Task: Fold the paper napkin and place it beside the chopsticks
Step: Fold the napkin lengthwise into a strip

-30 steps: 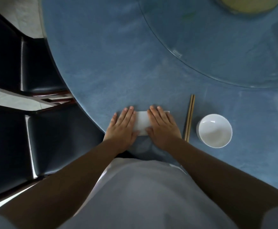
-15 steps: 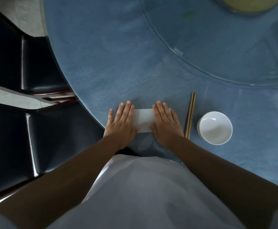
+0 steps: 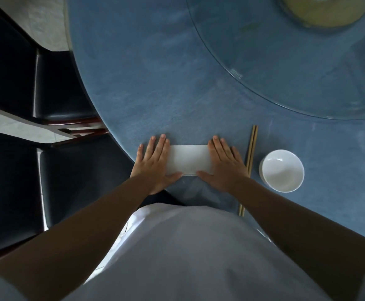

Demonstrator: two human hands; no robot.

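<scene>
A white paper napkin (image 3: 189, 159), folded into a long flat rectangle, lies on the blue tablecloth (image 3: 155, 83) near the table's front edge. My left hand (image 3: 154, 164) presses flat on its left end, fingers spread. My right hand (image 3: 225, 165) presses flat on its right end. Both palms cover the napkin's ends, and the thumbs rest along its near edge. A pair of wooden chopsticks (image 3: 251, 153) lies just right of my right hand, pointing away from me; my right forearm hides part of them.
A white bowl (image 3: 282, 170) stands right of the chopsticks. A glass turntable (image 3: 285, 72) with a yellowish dish (image 3: 322, 9) fills the far right. Two dark chairs (image 3: 47, 170) stand at the left beside the table's curved edge.
My hands have slid apart along the napkin, the left going left and the right going right, so more of the white strip shows between them.
</scene>
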